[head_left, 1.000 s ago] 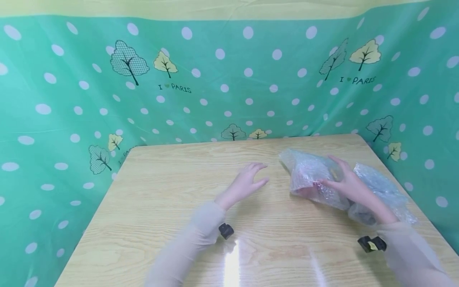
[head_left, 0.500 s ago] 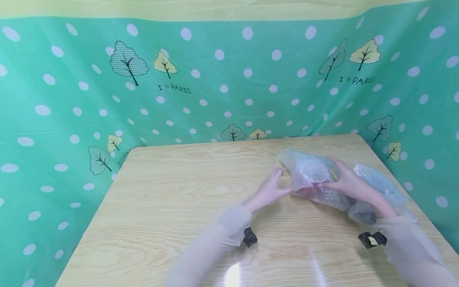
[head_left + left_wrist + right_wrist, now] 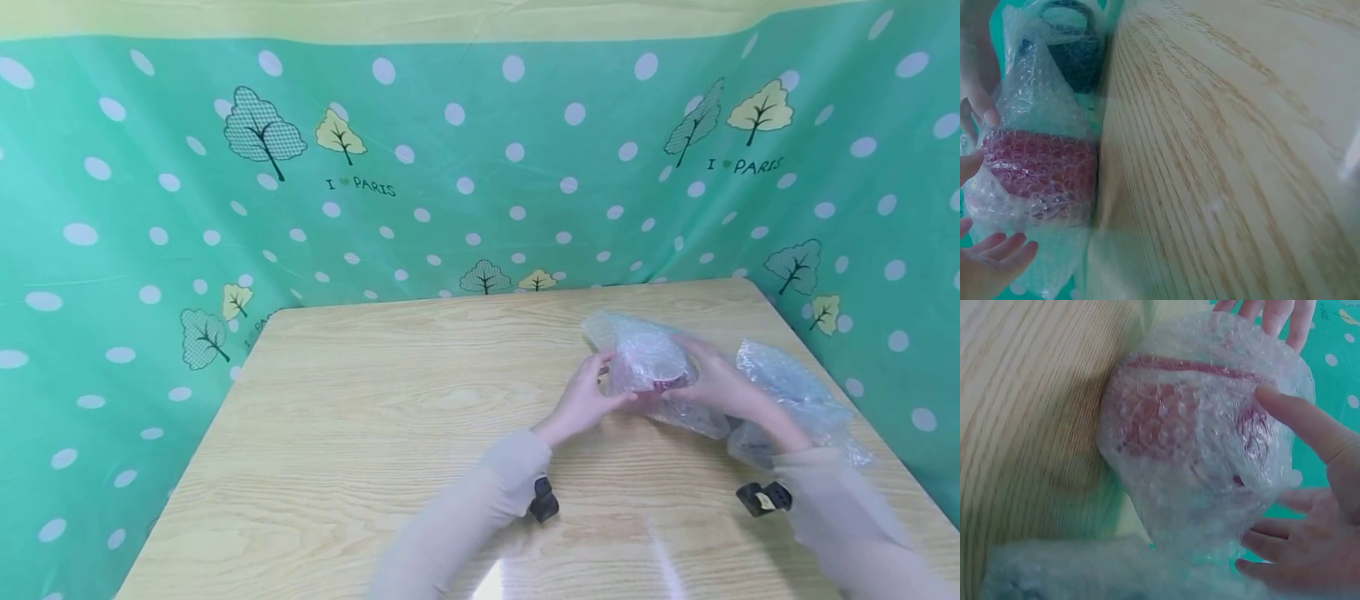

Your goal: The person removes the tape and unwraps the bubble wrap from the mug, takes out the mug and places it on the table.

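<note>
A reddish, cup-shaped object in bubble wrap (image 3: 648, 354) lies on the right part of the table; the wrap blurs its details. In the left wrist view it looks like a red cylinder (image 3: 1041, 169) under the bubbles. My right hand (image 3: 720, 383) holds its right side, the thumb (image 3: 1291, 412) lying on the wrap and the fingers spread round the far side. At the left end is my left hand (image 3: 585, 404), thumb and fingers apart, the fingers (image 3: 1010, 250) fairly straight and overlapping the wrap.
Just right of it lies a second bubble-wrapped bundle (image 3: 795, 392), showing a dark mug-like thing with a round handle (image 3: 1075, 56). The wooden table (image 3: 375, 433) has a green dotted curtain (image 3: 450, 167) behind it and along its sides.
My left hand has moved right and slightly away from me, up to the wrapped red object's left end. The right hand has shifted slightly on the wrap; the object stays about in place.
</note>
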Tool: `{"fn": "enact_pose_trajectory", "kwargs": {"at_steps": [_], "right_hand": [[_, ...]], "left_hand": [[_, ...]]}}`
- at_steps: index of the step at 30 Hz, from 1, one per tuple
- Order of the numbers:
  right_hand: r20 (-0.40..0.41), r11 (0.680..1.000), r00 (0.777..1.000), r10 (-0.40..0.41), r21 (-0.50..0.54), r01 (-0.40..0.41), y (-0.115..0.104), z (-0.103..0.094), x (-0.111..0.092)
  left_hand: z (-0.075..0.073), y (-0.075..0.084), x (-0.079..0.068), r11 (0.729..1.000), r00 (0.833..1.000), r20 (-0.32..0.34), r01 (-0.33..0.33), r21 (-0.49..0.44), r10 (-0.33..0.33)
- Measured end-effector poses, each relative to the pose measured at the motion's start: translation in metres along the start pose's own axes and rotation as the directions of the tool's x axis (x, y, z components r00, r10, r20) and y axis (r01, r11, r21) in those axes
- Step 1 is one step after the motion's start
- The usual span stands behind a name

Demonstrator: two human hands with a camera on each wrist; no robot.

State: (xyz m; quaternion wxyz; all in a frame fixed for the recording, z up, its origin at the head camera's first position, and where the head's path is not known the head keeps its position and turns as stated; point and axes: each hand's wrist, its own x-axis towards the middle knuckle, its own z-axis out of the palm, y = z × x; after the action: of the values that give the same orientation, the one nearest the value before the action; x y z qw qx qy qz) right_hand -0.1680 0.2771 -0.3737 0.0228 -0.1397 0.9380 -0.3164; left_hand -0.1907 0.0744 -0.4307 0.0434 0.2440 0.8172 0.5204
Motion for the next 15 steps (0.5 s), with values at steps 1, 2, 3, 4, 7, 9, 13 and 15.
{"fn": "enact_pose_trajectory", "kwargs": {"at_steps": [1,2,3,4,7,9,13,15], "right_hand": [[-0.002,1.000,1.000,0.015,0.004,-0.015,0.000,0.001,0.000],[-0.005,0.999,1.000,0.031,0.006,-0.031,0.001,0.002,0.001],[-0.011,0.999,0.999,0.046,0.006,-0.046,0.001,0.003,0.001],[-0.014,0.998,0.998,0.067,0.005,-0.067,0.001,0.004,0.001],[-0.026,0.992,0.992,0.125,0.010,-0.125,0.003,0.006,0.002],[-0.029,0.987,0.987,0.160,0.021,-0.159,0.004,0.006,0.001],[-0.059,0.984,0.982,0.177,0.030,-0.176,0.004,0.008,0.001],[-0.078,0.984,0.981,0.178,0.030,-0.176,0.004,0.009,0.000]], "left_hand": [[0.001,0.000,0.001,1.000,1.000,-0.004,0.007,-0.015,-0.007],[0.001,-0.001,0.001,1.000,1.000,-0.006,0.015,-0.026,-0.015],[0.002,-0.001,0.002,0.999,1.000,-0.009,0.023,-0.045,-0.023],[0.003,-0.001,0.003,0.998,0.999,-0.009,0.035,-0.061,-0.036],[0.005,0.000,0.005,0.992,0.997,-0.018,0.066,-0.105,-0.069],[0.007,0.001,0.006,0.988,0.996,-0.028,0.082,-0.128,-0.086],[0.010,0.003,0.008,0.984,0.992,-0.060,0.097,-0.148,-0.107],[0.011,0.003,0.009,0.983,0.991,-0.075,0.103,-0.152,-0.115]]}}
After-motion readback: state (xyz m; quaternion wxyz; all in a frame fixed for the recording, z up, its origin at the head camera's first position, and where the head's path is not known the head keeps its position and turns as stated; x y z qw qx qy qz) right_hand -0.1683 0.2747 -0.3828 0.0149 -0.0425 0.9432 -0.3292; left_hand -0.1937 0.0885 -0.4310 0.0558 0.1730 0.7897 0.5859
